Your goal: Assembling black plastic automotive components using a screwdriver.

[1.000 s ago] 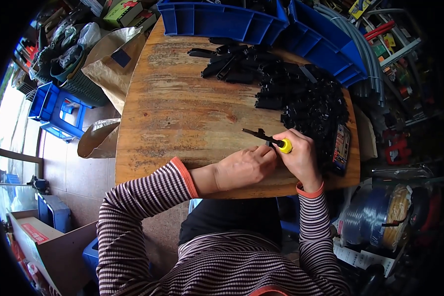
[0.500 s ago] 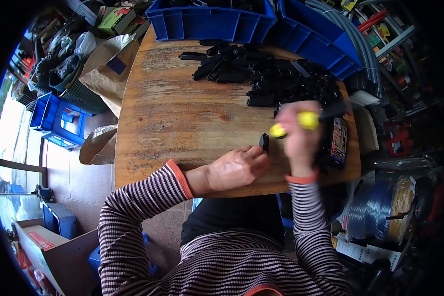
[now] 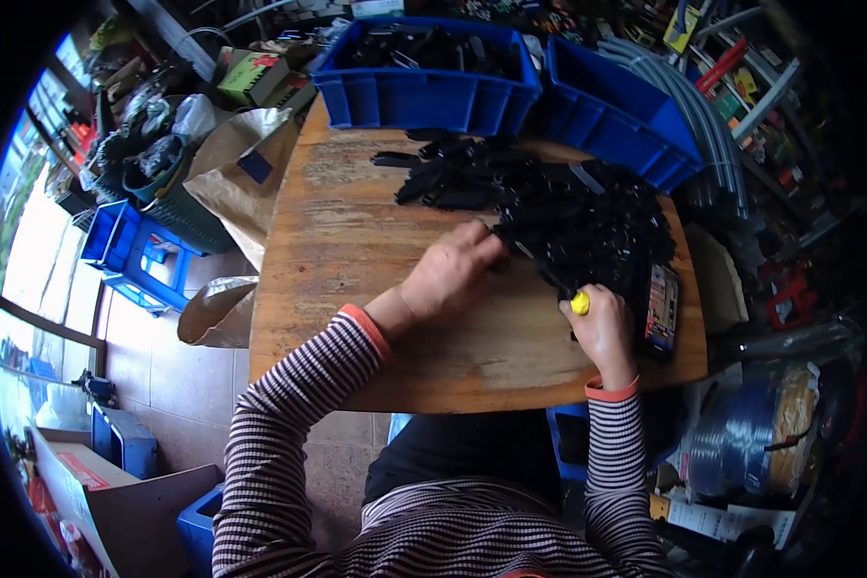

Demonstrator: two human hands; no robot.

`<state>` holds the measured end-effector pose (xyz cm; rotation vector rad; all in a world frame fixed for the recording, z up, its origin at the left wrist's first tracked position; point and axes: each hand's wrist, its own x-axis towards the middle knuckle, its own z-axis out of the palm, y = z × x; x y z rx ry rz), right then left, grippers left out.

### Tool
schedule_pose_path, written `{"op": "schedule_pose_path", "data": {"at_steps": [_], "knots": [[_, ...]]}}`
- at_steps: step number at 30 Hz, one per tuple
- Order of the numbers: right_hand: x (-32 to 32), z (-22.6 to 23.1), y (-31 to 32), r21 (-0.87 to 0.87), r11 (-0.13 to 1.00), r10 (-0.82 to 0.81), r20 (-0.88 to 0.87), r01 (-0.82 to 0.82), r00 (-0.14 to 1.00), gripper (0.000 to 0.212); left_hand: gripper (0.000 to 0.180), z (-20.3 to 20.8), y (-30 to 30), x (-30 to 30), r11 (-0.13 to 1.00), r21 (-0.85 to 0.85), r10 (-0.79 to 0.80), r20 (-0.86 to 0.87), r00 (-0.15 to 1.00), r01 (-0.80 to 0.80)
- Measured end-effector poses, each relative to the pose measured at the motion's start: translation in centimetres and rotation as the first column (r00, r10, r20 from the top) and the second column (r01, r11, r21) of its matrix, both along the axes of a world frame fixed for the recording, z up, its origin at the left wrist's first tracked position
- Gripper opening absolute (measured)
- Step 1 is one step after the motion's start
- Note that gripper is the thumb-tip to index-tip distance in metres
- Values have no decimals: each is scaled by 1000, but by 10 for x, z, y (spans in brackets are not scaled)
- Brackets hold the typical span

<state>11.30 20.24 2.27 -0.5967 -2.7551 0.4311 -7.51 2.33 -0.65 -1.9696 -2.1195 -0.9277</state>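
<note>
My right hand (image 3: 604,329) is closed around a yellow-and-black-handled tool (image 3: 580,303) at the right front of the table. Only the yellow end shows, so its working end cannot be made out. Farther left and a little farther off, my left hand (image 3: 458,265) reaches to the near edge of a pile of slim black plastic parts (image 3: 588,217). Its fingers are bent together, slightly blurred. Something dark lies under the fingertips, but whether they grip it is hard to see.
A blue bin (image 3: 424,101) filled with black parts stands at the table's far edge, with another blue bin (image 3: 626,125) beside it. A flat box with coloured print (image 3: 662,308) lies at the right edge. Brown paper bags (image 3: 250,183) stand left of the wooden table (image 3: 332,279).
My left hand has moved away from me to the pile's edge; the small black part it held upright no longer shows. My right hand has come down, and its tool now points differently.
</note>
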Motion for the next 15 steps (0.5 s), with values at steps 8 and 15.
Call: {"op": "schedule_pose_path", "data": {"at_steps": [8,15], "knots": [[-11,-11,-17,-27,1000,-13,-27,13,1000,19,24,-24,-41,-102,765,128,624,91,776,-631],[-13,-14,-1,-9,997,-80,-62,79,995,20,18,19,-51,-80,707,-7,670,326,667,-707]]}}
